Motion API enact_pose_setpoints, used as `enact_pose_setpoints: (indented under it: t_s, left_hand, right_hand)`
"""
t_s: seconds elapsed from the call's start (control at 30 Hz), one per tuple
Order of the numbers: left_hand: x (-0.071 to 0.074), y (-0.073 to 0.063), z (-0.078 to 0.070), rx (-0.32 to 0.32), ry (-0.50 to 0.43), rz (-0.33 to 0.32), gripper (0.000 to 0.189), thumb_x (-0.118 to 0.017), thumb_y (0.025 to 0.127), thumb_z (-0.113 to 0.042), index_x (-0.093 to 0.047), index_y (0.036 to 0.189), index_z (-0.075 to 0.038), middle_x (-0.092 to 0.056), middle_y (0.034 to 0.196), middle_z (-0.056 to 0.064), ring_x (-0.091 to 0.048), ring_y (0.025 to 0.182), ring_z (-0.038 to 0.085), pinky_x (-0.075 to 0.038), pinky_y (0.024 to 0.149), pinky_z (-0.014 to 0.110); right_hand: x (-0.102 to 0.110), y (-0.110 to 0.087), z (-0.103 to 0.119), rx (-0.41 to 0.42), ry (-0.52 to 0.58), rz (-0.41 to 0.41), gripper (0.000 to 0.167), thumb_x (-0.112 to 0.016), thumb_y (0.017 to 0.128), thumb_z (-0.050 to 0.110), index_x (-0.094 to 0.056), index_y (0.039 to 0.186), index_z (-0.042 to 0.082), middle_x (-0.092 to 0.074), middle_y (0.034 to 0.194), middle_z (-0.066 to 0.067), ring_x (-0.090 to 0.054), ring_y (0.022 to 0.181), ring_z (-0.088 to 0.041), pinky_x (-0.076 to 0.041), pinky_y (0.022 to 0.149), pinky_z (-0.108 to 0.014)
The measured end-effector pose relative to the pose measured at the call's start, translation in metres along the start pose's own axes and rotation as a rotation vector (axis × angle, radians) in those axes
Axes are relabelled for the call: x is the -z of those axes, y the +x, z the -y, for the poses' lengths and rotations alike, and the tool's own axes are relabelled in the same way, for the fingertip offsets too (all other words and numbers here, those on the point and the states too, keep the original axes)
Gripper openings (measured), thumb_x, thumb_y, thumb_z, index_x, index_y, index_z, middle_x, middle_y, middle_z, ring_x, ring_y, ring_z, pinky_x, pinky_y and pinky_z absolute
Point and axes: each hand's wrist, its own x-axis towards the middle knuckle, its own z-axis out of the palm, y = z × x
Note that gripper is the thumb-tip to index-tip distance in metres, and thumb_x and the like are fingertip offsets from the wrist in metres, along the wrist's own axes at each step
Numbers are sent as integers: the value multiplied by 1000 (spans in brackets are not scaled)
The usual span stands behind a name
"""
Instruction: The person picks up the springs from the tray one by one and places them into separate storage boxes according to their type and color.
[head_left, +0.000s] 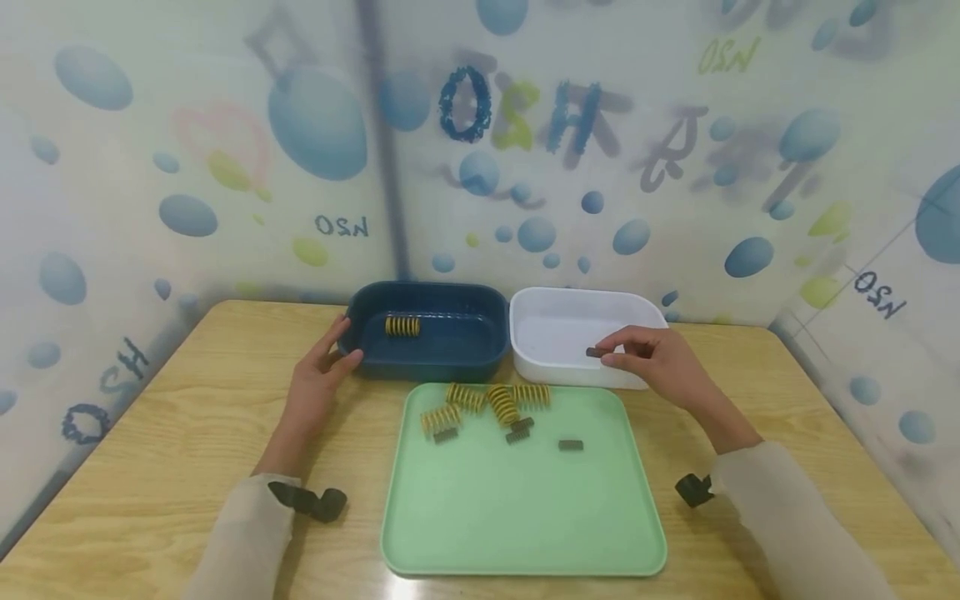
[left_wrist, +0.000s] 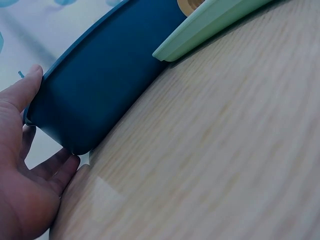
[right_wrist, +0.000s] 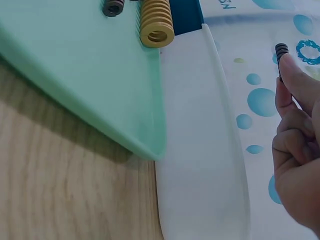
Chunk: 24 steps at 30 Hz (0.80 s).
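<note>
In the head view my right hand [head_left: 651, 360] pinches a small dark brown coil spring [right_wrist: 281, 50] between thumb and index finger, over the front of the white bin [head_left: 551, 367]. The right wrist view shows its other fingers curled in. My left hand [head_left: 318, 375] holds the left end of the dark blue bin [head_left: 465, 342], with the thumb at the rim and fingers round the outer wall. Inside that bin lies one yellow spring [head_left: 402, 327]. On the green tray [head_left: 517, 517] are several larger yellow springs [head_left: 502, 405] and several small dark springs [head_left: 571, 445].
Both bins stand side by side at the back of the wooden table [head_left: 217, 375], close to a patterned curtain [head_left: 480, 208]. The tray lies in front of them. Each wrist bears a strap with a small black camera [head_left: 330, 505].
</note>
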Motion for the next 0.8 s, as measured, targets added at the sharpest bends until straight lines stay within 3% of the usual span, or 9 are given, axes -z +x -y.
enact_pose_setpoints:
  t_s: [0.2,0.4,0.5,0.8]
  left_hand:
    - [-1,-3,-7,-3,-15,8,61,-60,96,-15,-32,150,-10,-16,159,1,-34,133,40,-42,88,10]
    - [-6,-11,-28,8,-31,15,60,-58,96,-11,-30,149,-2,-14,159,6,-31,133,44,-42,88,10]
    - [-7,-12,-32,18,-21,13,59,-58,97,-11,-30,149,-3,-15,159,4,-32,133,43,-41,88,10]
    - [-2,-4,-10,12,-10,12,61,-59,96,-16,-32,150,-14,-15,159,0,-33,134,37,-42,89,11]
  right_hand:
    - [-5,21,-29,-14,-28,-12,18,-71,88,23,-74,104,15,-72,99,-3,-40,60,-18,-32,48,-27]
    - [-11,41,-36,-29,-3,-41,21,-73,85,31,-75,100,16,-73,97,2,-42,64,-21,-33,52,-27]
    - [-12,52,-36,-54,1,-63,22,-75,83,32,-76,100,17,-73,96,2,-43,64,-20,-34,52,-26]
    - [-19,79,-38,-146,20,-33,27,-74,84,35,-74,105,18,-71,104,5,-51,84,-19,-41,64,-26]
